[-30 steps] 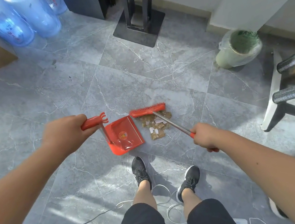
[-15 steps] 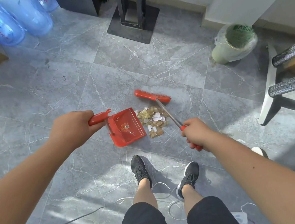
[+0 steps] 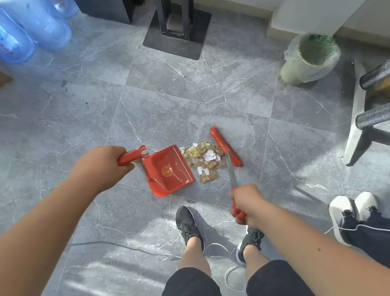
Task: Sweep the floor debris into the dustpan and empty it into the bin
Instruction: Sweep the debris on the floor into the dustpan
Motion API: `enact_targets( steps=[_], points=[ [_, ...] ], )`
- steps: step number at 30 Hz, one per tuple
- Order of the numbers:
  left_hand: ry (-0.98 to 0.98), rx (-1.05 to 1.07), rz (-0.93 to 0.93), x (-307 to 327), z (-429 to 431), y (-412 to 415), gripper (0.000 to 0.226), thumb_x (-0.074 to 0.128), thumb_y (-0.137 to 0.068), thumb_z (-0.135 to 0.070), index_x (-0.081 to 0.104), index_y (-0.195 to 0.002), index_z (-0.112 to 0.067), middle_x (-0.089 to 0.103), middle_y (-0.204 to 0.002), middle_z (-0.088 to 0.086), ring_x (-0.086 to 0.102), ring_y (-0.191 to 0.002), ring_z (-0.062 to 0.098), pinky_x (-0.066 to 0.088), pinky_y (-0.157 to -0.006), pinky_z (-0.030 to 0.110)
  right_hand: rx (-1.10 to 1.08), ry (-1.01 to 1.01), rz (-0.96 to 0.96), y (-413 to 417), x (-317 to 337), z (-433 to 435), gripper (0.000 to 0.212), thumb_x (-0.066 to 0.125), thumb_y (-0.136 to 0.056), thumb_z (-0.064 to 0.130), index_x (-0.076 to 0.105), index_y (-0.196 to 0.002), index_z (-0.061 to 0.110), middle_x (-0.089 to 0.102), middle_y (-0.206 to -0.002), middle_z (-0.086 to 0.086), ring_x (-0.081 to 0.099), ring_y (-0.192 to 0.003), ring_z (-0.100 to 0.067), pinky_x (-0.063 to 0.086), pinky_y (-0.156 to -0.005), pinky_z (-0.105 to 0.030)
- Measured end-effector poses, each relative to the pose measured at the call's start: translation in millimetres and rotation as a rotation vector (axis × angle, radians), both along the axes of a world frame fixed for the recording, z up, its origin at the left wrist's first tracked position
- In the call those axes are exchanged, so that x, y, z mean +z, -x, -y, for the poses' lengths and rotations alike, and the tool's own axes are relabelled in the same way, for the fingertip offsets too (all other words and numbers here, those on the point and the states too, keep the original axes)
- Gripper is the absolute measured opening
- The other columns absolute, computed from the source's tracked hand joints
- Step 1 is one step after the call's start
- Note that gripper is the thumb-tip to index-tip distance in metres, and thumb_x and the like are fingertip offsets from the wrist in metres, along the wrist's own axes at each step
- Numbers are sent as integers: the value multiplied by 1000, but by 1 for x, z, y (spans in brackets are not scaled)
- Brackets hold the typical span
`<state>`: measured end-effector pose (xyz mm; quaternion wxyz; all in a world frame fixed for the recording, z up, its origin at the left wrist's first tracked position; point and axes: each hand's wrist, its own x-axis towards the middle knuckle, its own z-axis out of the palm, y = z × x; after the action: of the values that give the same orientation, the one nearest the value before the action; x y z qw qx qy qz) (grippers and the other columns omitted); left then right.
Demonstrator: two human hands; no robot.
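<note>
Left hand (image 3: 101, 167): clenched on the dustpan (image 3: 169, 170) handle; pan flat on the floor (image 3: 61, 131), just right of the hand.
Right hand (image 3: 247, 204): clenched on the broom (image 3: 226, 147) grip; head beyond the hand, on the floor.
Debris (image 3: 203, 159): one heap of tan and white scraps, between pan mouth and broom head, touching both.
Bin (image 3: 309, 61): one, bag-lined, far right by the wall, well apart from the heap.
Counts: one pan, one broom, three blue water jugs (image 3: 5, 36) top left.
Writing: round emblem in the pan, unreadable; green print on the bin liner, unreadable.
</note>
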<state>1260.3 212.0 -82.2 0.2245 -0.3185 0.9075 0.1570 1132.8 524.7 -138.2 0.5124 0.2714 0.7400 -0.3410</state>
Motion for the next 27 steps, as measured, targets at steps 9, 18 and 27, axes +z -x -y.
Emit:
enact_targets(
  steps=[9, 18, 27],
  points=[
    [-37, -43, -39, 1, -16, 10, 36, 62, -90, -56, 60, -77, -22, 56, -69, -7, 53, -69, 20, 34, -55, 30, -64, 102, 90, -25, 12, 32, 12, 42, -95, 2, 51, -90, 7, 41, -62, -7, 39, -42, -14, 29, -36, -16],
    [-63, -13, -25, -3, -9, -4, 36, 63, -89, -57, 59, -75, -23, 59, -71, -5, 56, -68, 17, 40, -57, 31, 44, 154, 197, -43, 27, 39, 14, 43, -96, 5, 49, -85, 11, 38, -54, -4, 35, -36, -11, 25, -35, -14],
    [-49, 9, 12, -5, 1, -15, 33, 64, -90, -53, 56, -75, -25, 57, -72, -6, 52, -67, 16, 35, -57, 30, 82, 227, 236, -62, 40, 29, 11, 48, -96, 11, 54, -92, 19, 43, -61, -6, 37, -42, -12, 23, -43, -14]
  ],
)
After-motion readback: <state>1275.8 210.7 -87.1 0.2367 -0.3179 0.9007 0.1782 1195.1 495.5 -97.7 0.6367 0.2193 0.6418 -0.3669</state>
